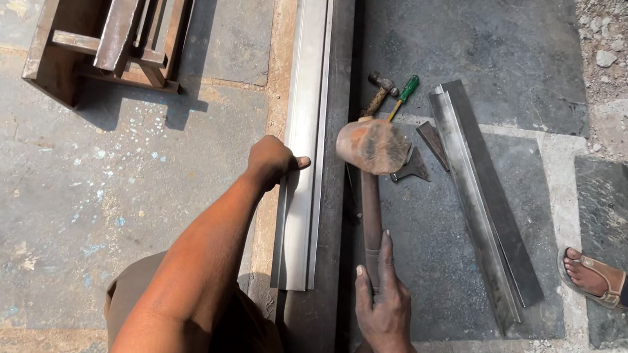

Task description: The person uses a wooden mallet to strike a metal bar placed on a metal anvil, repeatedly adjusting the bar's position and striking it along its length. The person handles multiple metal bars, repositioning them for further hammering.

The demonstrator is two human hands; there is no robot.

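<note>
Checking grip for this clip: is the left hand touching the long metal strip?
Touching. The head view shows the left hand gripping the metal strip's left edge, thumb laid across its top.

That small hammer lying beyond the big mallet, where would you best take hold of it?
Take the small hammer by its wooden handle, coming from above and a little from the left. Its metal head points away up the floor, and the green-handled screwdriver lies close on its right. The handle's near end runs under the mallet in the right hand.

The left arm stretches forward, its hand [272, 160] curled downward with the thumb pointing right. The right hand [385, 295] sits nearer the body, fingers wrapped closed, index finger extended forward.
</note>
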